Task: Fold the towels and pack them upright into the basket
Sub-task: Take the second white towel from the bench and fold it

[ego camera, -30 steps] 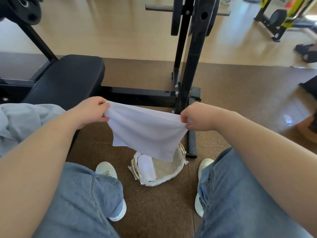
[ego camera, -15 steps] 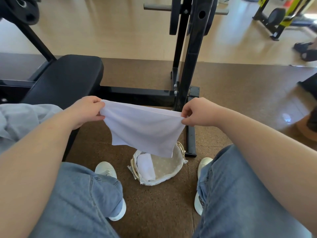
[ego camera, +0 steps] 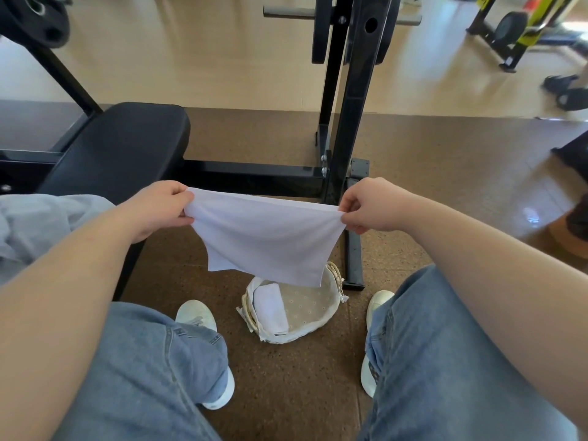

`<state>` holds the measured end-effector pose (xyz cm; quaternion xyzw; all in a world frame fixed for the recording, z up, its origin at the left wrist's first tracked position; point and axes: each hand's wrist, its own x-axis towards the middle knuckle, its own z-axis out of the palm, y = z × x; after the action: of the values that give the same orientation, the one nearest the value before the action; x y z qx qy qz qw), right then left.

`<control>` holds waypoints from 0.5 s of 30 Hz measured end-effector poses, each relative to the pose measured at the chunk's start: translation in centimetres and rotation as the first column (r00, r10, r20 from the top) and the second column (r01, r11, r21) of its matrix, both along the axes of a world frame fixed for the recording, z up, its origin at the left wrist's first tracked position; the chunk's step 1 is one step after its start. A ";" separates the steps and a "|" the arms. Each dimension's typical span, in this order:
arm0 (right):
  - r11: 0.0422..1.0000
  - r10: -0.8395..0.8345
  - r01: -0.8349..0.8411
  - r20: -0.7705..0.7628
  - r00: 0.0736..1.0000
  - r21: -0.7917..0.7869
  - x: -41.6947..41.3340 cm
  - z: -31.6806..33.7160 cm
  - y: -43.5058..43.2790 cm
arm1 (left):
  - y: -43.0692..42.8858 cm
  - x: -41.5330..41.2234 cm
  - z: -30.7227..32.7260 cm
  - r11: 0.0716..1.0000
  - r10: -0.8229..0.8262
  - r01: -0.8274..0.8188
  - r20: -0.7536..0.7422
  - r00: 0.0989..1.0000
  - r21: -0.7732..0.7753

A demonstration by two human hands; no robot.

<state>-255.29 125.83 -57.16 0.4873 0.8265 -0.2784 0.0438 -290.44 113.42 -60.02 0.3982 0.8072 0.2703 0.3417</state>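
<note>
One folded towel [ego camera: 270, 310] is packed at nine o'clock in the basket [ego camera: 331, 316]. A second towel [ego camera: 267, 240], pinched by curled fingers [ego camera: 350, 203] of left hand [ego camera: 159, 211] and right hand [ego camera: 372, 206], is yet to be folded.

We cannot see the tips of the fingers of the left hand [ego camera: 159, 211] or the right hand [ego camera: 372, 206], because they are tucked into the corners of the hanging towel [ego camera: 264, 240]. That towel hides the far rim of the basket [ego camera: 299, 335] and the far end of the folded towel [ego camera: 272, 308] inside it, so we cannot tell whether that one stands upright or leans. The left forearm [ego camera: 63, 281] covers part of the grey-blue cloth heap [ego camera: 38, 224], which the left edge also cuts. The jeans [ego camera: 445, 361] hide the middle of the left shoe [ego camera: 194, 315] and much of the right shoe [ego camera: 378, 300]. At the right edge, the dark shoes [ego camera: 564, 90] are blurred, and a brown shape [ego camera: 569, 240] is cut off beyond telling.
</note>
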 end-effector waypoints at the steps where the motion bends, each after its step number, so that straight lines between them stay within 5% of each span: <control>1: 1.000 -0.016 0.016 -0.006 1.000 -0.011 0.0 0.0 0.1 | 0.0 0.0 0.0 1.000 0.002 -0.002 0.002 1.000 0.001; 15: 0.881 -0.462 0.382 -0.334 0.821 -0.279 0.1 0.1 0.6 | 0.3 0.7 0.4 0.995 0.087 -0.090 0.078 0.993 0.030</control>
<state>-255.17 126.45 -57.09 0.5862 0.6568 -0.4542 -0.1365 -289.72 113.68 -59.66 0.3570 0.8059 0.3138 0.3531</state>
